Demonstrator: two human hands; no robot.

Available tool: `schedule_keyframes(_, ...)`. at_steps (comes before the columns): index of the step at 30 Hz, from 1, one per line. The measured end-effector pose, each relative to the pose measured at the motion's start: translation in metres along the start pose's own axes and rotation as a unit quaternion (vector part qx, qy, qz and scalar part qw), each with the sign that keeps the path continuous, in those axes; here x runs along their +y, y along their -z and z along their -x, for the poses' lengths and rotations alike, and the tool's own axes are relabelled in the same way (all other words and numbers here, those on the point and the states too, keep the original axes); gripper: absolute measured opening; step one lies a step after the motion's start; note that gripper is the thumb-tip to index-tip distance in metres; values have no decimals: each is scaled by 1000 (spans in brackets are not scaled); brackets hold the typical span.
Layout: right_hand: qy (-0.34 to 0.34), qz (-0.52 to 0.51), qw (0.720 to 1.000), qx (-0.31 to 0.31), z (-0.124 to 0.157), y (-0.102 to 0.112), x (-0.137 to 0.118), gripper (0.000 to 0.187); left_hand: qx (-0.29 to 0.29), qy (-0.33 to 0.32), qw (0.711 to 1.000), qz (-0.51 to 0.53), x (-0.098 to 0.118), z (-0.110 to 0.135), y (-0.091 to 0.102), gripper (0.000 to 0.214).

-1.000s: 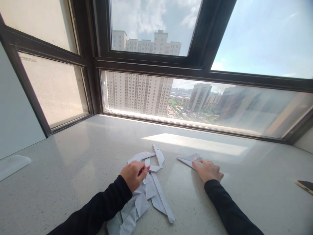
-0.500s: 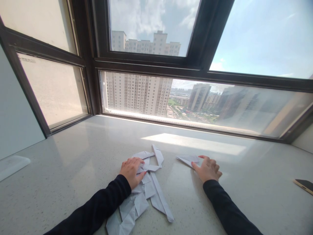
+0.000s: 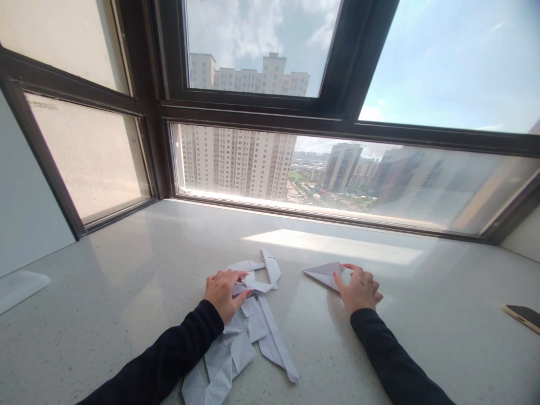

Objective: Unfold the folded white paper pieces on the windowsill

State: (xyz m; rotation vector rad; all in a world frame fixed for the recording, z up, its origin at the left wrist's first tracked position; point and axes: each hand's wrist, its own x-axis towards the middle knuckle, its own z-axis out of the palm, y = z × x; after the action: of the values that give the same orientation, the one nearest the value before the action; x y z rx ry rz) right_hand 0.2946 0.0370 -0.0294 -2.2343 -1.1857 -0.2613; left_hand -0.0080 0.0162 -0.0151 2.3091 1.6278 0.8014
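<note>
A heap of folded white paper pieces (image 3: pixel 248 326) lies on the pale stone sill (image 3: pixel 126 315) in front of me. My left hand (image 3: pixel 223 293) rests on top of the heap, fingers curled down onto the paper. To the right lies a separate folded paper piece (image 3: pixel 324 273), pointed toward the left. My right hand (image 3: pixel 358 289) pinches its right end between thumb and fingers, lifting that end slightly. Both arms wear dark sleeves.
A dark phone (image 3: pixel 523 316) lies at the right edge of the sill. A flat white object (image 3: pixel 19 284) lies at the far left. Dark window frames (image 3: pixel 253 112) close off the back, and a sunlit strip (image 3: pixel 333 246) crosses the sill.
My left hand has come down from a raised pinch onto the paper heap. My right hand has shifted from pressing flat on the folded piece to pinching its raised right end.
</note>
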Motion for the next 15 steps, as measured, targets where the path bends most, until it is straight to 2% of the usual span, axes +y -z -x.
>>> schedule_keyframes(5, 7, -24, 999, 48, -1, 7, -1, 30, -6, -18, 1000, 4, -1, -1, 0, 21)
schedule_keyframes(9, 65, -75, 991, 85, 10, 18, -13, 28, -12, -39, 999, 20, 0, 0, -1, 18)
schedule_keyframes(12, 153, -158, 975, 42, 32, 24, -28, 27, -4, -61, 997, 45, 2, 1, 0, 20)
schedule_keyframes(15, 254, -253, 932, -43, 60, 25, -46, 26, 19, -89, 993, 76, 5, 3, 2, 22)
